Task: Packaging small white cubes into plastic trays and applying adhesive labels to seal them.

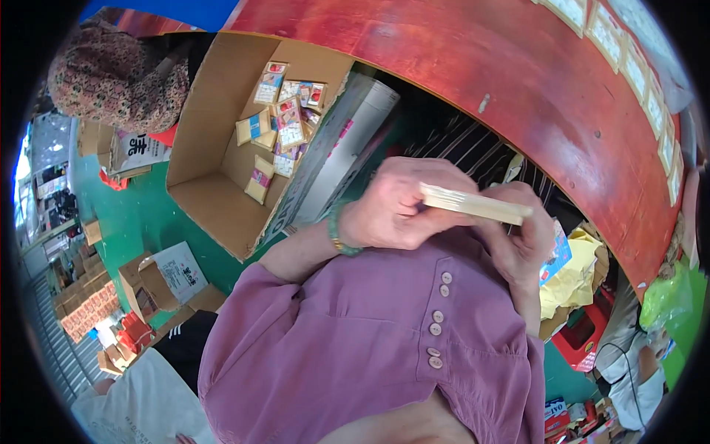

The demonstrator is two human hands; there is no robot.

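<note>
Beside the red table [518, 81] — pale card stack [473, 204] pinched between left hand [396, 207] and right hand [518, 244].

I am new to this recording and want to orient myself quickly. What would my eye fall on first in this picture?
First, at the centre, the left hand and the right hand hold a thin stack of pale flat cards edge-on, in front of the person's purple buttoned shirt. Upper left of them lies an open cardboard box with small colourful packets inside, on a green floor. A red curved tabletop arches over the top right.
</note>
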